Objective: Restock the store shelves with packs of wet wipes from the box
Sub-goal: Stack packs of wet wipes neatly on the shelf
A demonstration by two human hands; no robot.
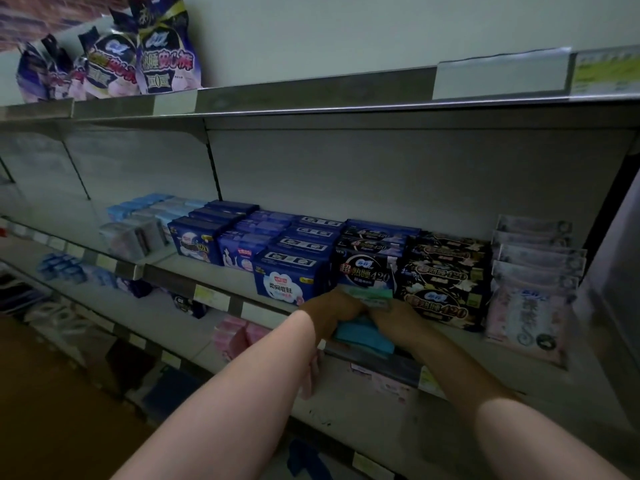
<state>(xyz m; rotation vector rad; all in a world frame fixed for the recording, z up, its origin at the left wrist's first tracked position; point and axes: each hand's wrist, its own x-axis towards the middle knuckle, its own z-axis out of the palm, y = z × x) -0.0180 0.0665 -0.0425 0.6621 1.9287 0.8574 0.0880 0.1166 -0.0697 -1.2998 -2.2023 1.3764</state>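
Together on the teal pack

Both grips are clamped on one thing. The left hand (330,311) wraps the left end, and the right hand (398,320) the right end, of a flat teal plastic pack of wet wipes with a pale green label (363,336). It is held over the front lip of the grey metal middle shelf (194,268), just before a navy pack marked 420 (367,268). Black flower-printed packs (446,289) stand to the right, with pale pink packs (530,299) beyond.
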